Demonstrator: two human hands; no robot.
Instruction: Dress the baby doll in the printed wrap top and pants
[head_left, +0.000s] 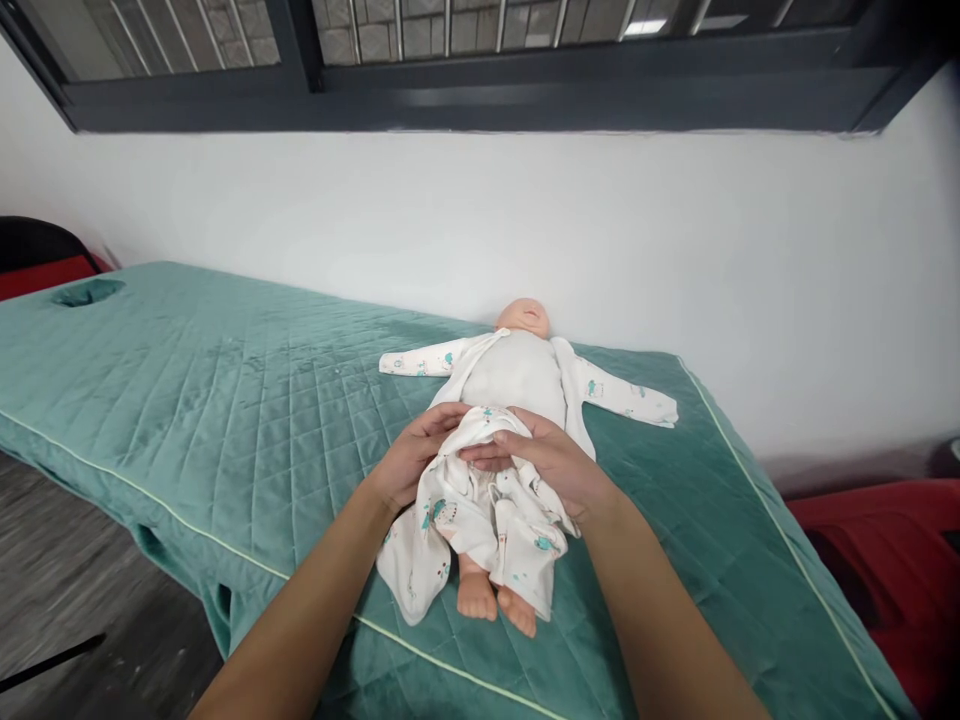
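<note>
A baby doll [525,317] lies on its back, its head toward the wall and its bare feet [477,594] toward me. It wears a white printed romper [442,540] that is open at the front over a plain white torso [514,375]. Both sleeves stretch out sideways. My left hand [420,450] grips the gathered cloth at the doll's waist from the left. From the right, my right hand [551,455] pinches the same bunched cloth, with its thumb on top and some fingers tucked beneath. The doll's legs are partly covered by loose fabric.
Under the doll is a bed with a green quilted cover [262,400] and a face hole [88,292] at its far left. A white wall [480,220] and dark window frame [465,95] stand behind. Red chairs [892,560] flank the bed.
</note>
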